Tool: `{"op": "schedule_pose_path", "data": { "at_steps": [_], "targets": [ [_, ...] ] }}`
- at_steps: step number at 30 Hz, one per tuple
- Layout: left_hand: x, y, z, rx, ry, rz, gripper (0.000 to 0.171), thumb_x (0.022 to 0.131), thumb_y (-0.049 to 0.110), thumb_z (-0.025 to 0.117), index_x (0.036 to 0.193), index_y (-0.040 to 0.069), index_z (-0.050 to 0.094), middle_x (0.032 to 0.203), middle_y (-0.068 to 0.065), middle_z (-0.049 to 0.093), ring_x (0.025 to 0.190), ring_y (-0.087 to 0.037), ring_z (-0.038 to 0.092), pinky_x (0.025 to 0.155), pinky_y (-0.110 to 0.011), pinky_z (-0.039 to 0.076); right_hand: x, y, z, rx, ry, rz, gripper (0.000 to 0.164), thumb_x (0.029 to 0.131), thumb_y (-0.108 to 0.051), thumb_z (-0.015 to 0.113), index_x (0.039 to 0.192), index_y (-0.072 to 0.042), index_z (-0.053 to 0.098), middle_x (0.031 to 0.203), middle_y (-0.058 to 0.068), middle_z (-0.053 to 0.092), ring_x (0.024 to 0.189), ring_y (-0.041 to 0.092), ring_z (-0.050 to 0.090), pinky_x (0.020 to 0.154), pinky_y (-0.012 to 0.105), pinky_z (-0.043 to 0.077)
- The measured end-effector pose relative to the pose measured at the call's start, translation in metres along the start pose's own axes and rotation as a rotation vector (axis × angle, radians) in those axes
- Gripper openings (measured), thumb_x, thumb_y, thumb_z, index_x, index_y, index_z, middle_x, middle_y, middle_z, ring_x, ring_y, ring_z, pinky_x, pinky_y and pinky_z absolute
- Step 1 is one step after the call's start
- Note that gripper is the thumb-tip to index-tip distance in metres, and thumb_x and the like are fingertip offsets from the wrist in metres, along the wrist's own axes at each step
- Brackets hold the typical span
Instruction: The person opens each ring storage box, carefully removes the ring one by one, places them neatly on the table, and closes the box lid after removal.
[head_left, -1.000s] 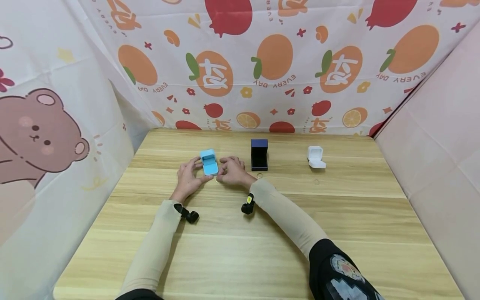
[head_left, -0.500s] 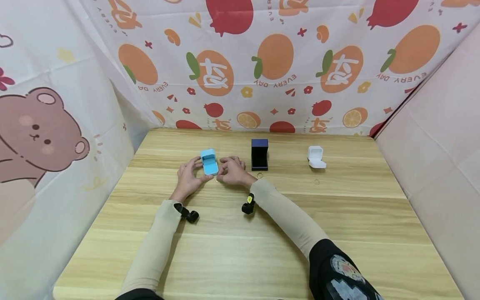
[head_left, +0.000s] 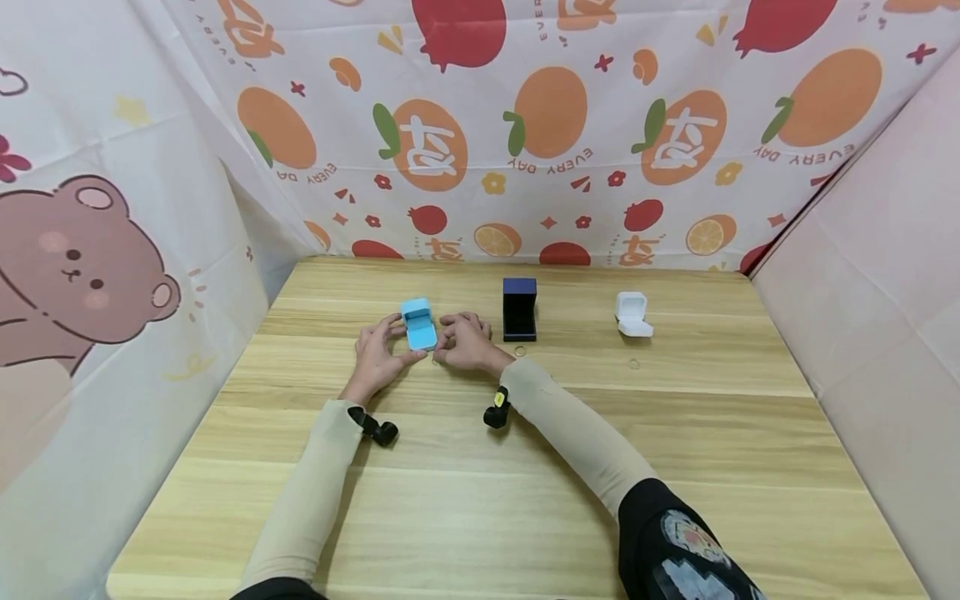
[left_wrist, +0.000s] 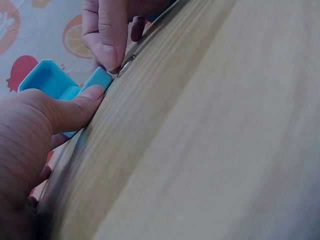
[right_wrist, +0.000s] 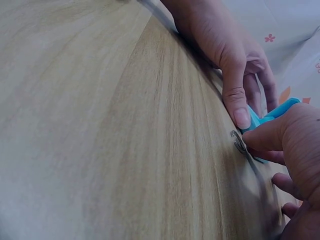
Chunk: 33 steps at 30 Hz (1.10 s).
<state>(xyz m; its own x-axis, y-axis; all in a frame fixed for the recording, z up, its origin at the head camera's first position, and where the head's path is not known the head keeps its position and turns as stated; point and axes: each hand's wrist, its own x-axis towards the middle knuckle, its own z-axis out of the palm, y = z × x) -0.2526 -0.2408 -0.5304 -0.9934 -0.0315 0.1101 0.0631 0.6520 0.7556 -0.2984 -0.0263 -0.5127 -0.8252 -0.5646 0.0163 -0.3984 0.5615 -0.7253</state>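
A small light-blue ring box (head_left: 418, 325) stands on the table with its lid up. My left hand (head_left: 377, 358) grips it, thumb at its front edge and fingers round its left side. Against the right side of the box is my right hand (head_left: 465, 343), its thumb and forefinger closed together at a thin metal ring (right_wrist: 239, 142). In the left wrist view, this ring (left_wrist: 127, 66) shows low at the tabletop, just beyond the right thumb tip and beside the box's front corner. Part of the ring is hidden by the fingers.
Right of the hands stands a tall dark-blue ring box (head_left: 519, 312), opened, with a gold ring (head_left: 520, 352) before it. Farther right sits an opened white ring box (head_left: 633, 315); a faint ring (head_left: 633, 364) lies in front. A printed cloth (head_left: 480, 133) hangs behind the wooden table (head_left: 450, 517).
Both hands and the blue box hold nearly still. The ring by the right fingertips shows slightly less in the head view than before.
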Motion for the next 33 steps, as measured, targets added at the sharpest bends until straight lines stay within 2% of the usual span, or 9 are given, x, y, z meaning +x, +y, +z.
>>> {"op": "schedule_pose_path", "data": {
  "at_steps": [8, 12, 17, 22, 26, 30, 33],
  "targets": [
    [0.000, 0.000, 0.001, -0.007, -0.003, -0.005, 0.088, 0.083, 0.030, 0.086, 0.155, 0.014, 0.038, 0.139, -0.015, 0.065, 0.130, -0.034, 0.035, 0.113, -0.057, 0.017, 0.000, -0.001, -0.002, -0.017, -0.004, 0.018, 0.014, 0.090, -0.026, 0.074, 0.076, -0.024, 0.075, 0.159, 0.002, 0.046, 0.153, 0.036, 0.020, 0.115, 0.059, 0.013],
    [-0.001, 0.001, 0.001, -0.001, -0.004, -0.001, 0.089, 0.083, 0.031, 0.086, 0.155, 0.013, 0.038, 0.139, -0.015, 0.065, 0.129, -0.034, 0.035, 0.113, -0.057, 0.017, -0.001, -0.003, -0.006, 0.003, -0.001, 0.038, 0.013, 0.091, -0.025, 0.072, 0.079, -0.023, 0.074, 0.157, 0.000, 0.049, 0.150, 0.034, 0.026, 0.113, 0.057, 0.015],
    [0.000, 0.000, 0.001, 0.010, 0.007, 0.007, 0.090, 0.082, 0.030, 0.086, 0.155, 0.012, 0.038, 0.139, -0.016, 0.065, 0.129, -0.034, 0.036, 0.112, -0.056, 0.017, -0.001, -0.004, -0.015, 0.023, 0.026, 0.020, 0.009, 0.092, -0.021, 0.069, 0.085, -0.018, 0.075, 0.151, 0.002, 0.057, 0.147, 0.033, 0.035, 0.111, 0.057, 0.020],
    [0.000, 0.001, 0.000, 0.006, 0.012, 0.013, 0.090, 0.082, 0.028, 0.087, 0.155, 0.011, 0.038, 0.139, -0.017, 0.065, 0.128, -0.034, 0.036, 0.111, -0.056, 0.018, 0.002, -0.004, -0.022, 0.066, 0.037, -0.007, 0.010, 0.096, -0.018, 0.068, 0.094, -0.011, 0.075, 0.146, 0.009, 0.061, 0.144, 0.035, 0.042, 0.116, 0.064, 0.018],
    [0.000, 0.001, 0.000, 0.004, 0.007, 0.007, 0.089, 0.082, 0.029, 0.086, 0.155, 0.012, 0.038, 0.138, -0.016, 0.066, 0.127, -0.033, 0.036, 0.111, -0.055, 0.018, 0.006, -0.005, -0.024, 0.083, 0.023, -0.013, 0.015, 0.099, -0.017, 0.064, 0.106, -0.007, 0.073, 0.138, 0.009, 0.066, 0.140, 0.030, 0.049, 0.120, 0.069, 0.014],
    [0.000, 0.001, 0.000, 0.000, -0.001, 0.005, 0.089, 0.082, 0.029, 0.086, 0.155, 0.012, 0.038, 0.138, -0.015, 0.066, 0.128, -0.033, 0.036, 0.110, -0.055, 0.018, 0.010, -0.006, -0.026, 0.115, 0.008, 0.010, 0.020, 0.101, -0.015, 0.061, 0.116, -0.005, 0.068, 0.134, 0.008, 0.066, 0.134, 0.025, 0.053, 0.121, 0.055, 0.030],
    [0.001, 0.002, -0.001, 0.001, -0.004, 0.008, 0.089, 0.083, 0.029, 0.086, 0.155, 0.012, 0.037, 0.138, -0.015, 0.066, 0.129, -0.034, 0.036, 0.110, -0.056, 0.018, 0.013, -0.007, -0.028, 0.139, 0.008, 0.015, 0.023, 0.101, -0.013, 0.059, 0.120, -0.003, 0.066, 0.133, 0.011, 0.065, 0.128, 0.026, 0.057, 0.112, 0.045, 0.045]
  ]
}}
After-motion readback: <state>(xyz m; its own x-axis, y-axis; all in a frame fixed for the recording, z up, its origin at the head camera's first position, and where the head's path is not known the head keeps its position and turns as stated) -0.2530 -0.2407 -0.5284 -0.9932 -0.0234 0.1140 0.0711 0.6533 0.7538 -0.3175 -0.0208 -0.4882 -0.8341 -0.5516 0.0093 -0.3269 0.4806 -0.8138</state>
